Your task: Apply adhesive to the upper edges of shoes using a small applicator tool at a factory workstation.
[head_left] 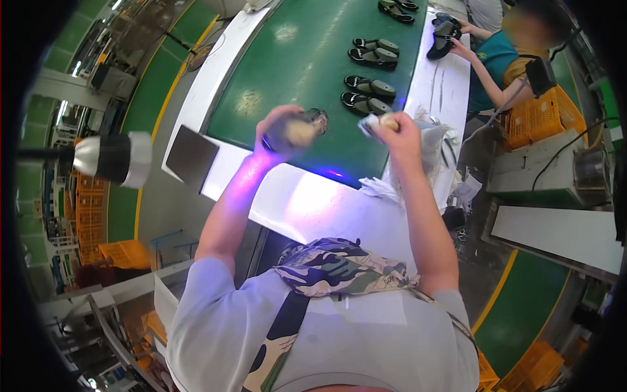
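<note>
My left hand (273, 134) is closed around a dark shoe (313, 121), blurred by motion, with a tan inside showing. It hangs over the near end of the green conveyor belt (261, 85). To its right, my right hand (400, 134) pinches a small crumpled white cloth (369, 124), and something yellowish shows at the fingers. The two hands are apart. Beyond them, pairs of black shoes (366, 103) lie along the belt's right side. A violet-white light falls on my left forearm and on the white table (313, 199) below.
White rags (384, 188) and a plastic bag (431, 147) lie on the right ledge. A co-worker (496, 72) at the far right handles black shoes (444, 38). A white-and-black lamp (114, 159) juts in at left, near a dark flat panel (191, 157). Orange crates (542, 117) stand at right.
</note>
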Action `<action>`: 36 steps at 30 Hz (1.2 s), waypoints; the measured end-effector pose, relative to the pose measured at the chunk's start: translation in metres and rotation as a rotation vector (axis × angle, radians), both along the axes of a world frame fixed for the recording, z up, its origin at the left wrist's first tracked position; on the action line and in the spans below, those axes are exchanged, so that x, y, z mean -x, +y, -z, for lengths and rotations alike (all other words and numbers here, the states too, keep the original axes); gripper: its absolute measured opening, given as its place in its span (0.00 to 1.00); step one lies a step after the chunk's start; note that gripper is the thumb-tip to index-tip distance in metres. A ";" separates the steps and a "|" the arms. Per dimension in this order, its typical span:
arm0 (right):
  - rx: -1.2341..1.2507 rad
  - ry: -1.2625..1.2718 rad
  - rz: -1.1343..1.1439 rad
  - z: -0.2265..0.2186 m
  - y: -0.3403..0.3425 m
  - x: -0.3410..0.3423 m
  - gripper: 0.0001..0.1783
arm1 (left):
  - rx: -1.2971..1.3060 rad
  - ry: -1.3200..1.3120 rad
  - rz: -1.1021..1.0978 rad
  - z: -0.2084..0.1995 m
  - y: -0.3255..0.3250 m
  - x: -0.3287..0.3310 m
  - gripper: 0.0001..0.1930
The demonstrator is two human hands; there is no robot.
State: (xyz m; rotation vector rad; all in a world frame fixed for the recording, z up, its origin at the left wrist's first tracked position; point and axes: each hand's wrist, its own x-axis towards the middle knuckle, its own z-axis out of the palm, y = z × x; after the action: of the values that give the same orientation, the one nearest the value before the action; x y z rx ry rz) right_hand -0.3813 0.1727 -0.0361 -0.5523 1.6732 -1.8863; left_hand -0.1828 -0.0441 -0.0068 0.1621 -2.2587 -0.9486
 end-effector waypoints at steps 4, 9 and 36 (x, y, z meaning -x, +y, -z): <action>0.273 -0.050 -0.143 -0.019 -0.060 -0.034 0.11 | 0.463 0.020 0.152 -0.030 0.005 -0.052 0.27; 0.341 -0.089 -0.328 -0.028 -0.089 -0.081 0.11 | 0.489 0.046 0.128 -0.044 0.012 -0.101 0.27; 0.409 -0.164 -0.482 -0.047 -0.107 -0.142 0.11 | 0.618 0.100 -0.049 -0.045 0.009 -0.146 0.26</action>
State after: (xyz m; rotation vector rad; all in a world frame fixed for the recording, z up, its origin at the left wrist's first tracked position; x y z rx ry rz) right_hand -0.2396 0.0653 0.0106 -0.8492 0.9399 -1.8441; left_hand -0.0367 -0.0356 0.0379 -0.1026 -2.3292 -0.1971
